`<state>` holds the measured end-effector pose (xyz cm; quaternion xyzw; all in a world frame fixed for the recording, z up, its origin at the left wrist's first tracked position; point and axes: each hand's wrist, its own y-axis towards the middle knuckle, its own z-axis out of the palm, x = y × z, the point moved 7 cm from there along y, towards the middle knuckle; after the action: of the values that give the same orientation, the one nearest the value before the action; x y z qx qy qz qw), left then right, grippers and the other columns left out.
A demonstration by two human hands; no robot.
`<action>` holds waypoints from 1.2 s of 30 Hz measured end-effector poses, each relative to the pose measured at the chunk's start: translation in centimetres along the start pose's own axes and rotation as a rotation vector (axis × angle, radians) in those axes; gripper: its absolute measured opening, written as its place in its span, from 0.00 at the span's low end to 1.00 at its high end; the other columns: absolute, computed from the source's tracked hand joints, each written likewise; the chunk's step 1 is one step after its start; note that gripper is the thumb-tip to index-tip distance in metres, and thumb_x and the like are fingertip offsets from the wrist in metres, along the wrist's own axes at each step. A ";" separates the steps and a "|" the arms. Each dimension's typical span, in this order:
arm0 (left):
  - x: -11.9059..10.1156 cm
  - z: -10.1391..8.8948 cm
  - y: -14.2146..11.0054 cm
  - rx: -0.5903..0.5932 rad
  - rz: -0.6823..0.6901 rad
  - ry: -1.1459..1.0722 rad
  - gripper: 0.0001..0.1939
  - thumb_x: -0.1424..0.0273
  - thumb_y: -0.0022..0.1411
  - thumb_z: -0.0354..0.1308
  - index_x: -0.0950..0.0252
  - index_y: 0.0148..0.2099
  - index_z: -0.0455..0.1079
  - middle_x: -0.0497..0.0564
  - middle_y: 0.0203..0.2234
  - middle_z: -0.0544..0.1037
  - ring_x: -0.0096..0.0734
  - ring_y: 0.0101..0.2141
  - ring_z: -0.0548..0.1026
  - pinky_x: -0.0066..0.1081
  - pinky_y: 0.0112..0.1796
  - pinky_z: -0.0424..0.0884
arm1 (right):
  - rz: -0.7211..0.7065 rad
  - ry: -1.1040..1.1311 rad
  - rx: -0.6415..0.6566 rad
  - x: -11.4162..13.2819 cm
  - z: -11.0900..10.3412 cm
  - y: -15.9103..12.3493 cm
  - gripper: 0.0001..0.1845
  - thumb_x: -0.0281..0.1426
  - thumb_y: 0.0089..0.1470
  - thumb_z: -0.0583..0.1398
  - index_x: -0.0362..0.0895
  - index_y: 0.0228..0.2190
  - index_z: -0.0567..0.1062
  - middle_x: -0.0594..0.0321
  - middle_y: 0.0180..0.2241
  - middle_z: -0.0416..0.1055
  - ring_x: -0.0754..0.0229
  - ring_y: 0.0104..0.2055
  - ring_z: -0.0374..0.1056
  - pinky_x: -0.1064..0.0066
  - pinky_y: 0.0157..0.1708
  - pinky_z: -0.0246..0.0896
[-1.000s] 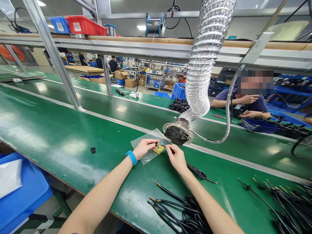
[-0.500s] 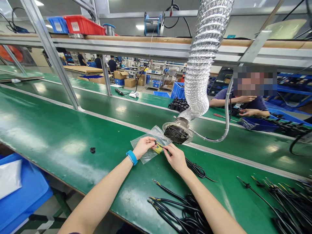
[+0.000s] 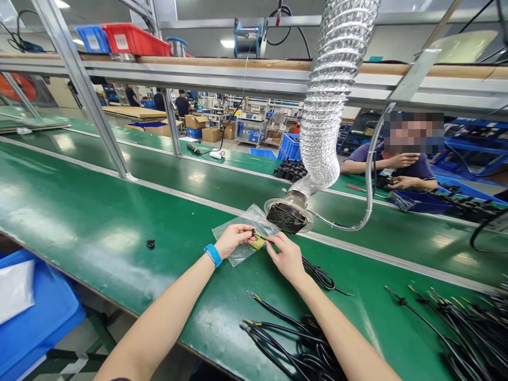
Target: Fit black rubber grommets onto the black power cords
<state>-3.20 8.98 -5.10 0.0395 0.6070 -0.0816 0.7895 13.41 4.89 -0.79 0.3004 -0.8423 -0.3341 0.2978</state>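
My left hand [image 3: 233, 241], with a blue wristband, pinches a small black part [image 3: 253, 232] between thumb and fingertips. My right hand [image 3: 289, 258] is closed on a black cable [image 3: 320, 274], its end pointing at that part. Whether the two touch is too small to tell. The rest of the cable lies coiled behind my right wrist. Under both hands is a clear plastic bag [image 3: 241, 256] with a yellow piece [image 3: 259, 242] at it. Several small black rings [image 3: 150, 244] lie off to the left.
Black cables with bare wire ends [image 3: 278, 338] lie by my right forearm, and another pile [image 3: 456, 323] sits at far right. A fume duct [image 3: 288, 217] hangs just beyond my hands. Blue bins [image 3: 43, 317] stand lower left. Across the bench, a person [image 3: 405, 164] handles black parts.
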 end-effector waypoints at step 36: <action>-2.2 3.1 -2.2 -0.106 0.412 0.619 0.21 0.72 0.58 0.58 0.65 0.54 0.68 0.51 0.33 0.79 0.32 0.35 0.78 0.33 0.41 0.74 | 0.459 0.524 0.184 -2.3 3.0 -0.7 0.14 0.36 0.59 0.54 0.42 0.31 0.77 0.61 0.25 0.73 0.61 0.26 0.66 0.71 0.30 0.61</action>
<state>-1.19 6.52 -2.12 0.1429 0.7997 0.1263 0.5693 12.95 7.28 -3.81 0.2043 -0.8095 -0.0929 0.5426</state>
